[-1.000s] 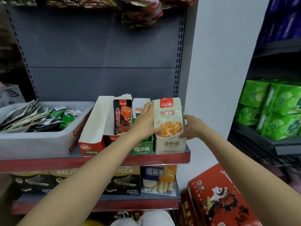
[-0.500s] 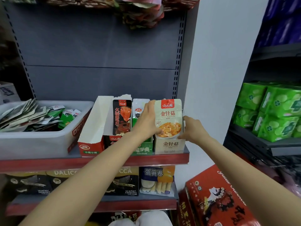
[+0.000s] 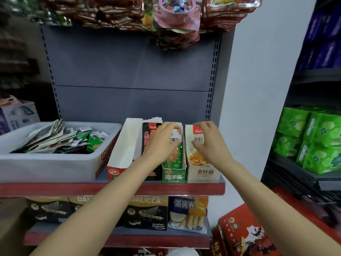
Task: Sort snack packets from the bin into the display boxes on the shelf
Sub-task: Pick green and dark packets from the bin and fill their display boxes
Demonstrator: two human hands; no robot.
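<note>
Grey perforated shelf backboard (image 3: pixel 132 71), white wall (image 3: pixel 258 89), dark side racking (image 3: pixel 313 80)

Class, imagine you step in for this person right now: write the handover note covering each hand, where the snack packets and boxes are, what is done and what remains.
Left hand: fingers on the packets standing in the green cardboard display box, grip unclear.
Right hand: fingers on the top of the cream packets in the cream cardboard display box, grip unclear.
Grey plastic bin, left on the shelf, holds a pile of loose mixed packets.
Done: black, green and cream boxes hold upright packets.
Left: the white-and-red open box looks empty; the bin's pile needs sorting.
</note>
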